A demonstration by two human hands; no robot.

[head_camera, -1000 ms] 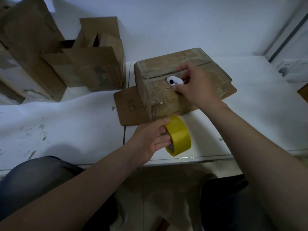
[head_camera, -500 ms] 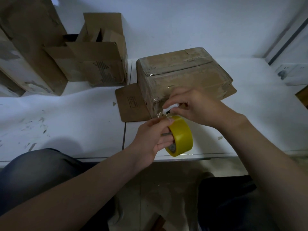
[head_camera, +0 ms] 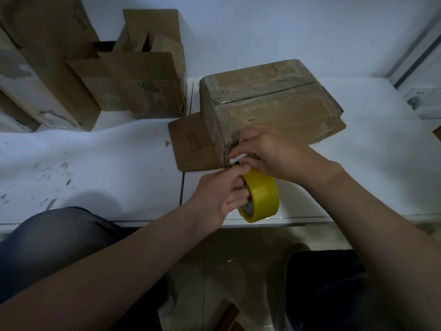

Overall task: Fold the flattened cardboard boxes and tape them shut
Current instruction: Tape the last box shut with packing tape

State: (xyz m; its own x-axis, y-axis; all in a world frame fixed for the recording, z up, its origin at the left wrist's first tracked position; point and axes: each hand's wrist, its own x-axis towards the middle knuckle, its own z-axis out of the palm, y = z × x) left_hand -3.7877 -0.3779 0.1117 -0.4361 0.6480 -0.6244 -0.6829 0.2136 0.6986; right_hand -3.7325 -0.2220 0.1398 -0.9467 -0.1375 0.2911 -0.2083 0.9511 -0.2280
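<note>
Now, our left hand gripping tape roll by table edge, right hand down from box top, pinching white tool at corner.

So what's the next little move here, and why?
Probably cutting the tape free just off the box corner. The left hand holds the yellow tape roll just below the near corner of the taped box. The right hand pinches a small white tool, likely a cutter, right between them. The top seam already looks taped.
</note>
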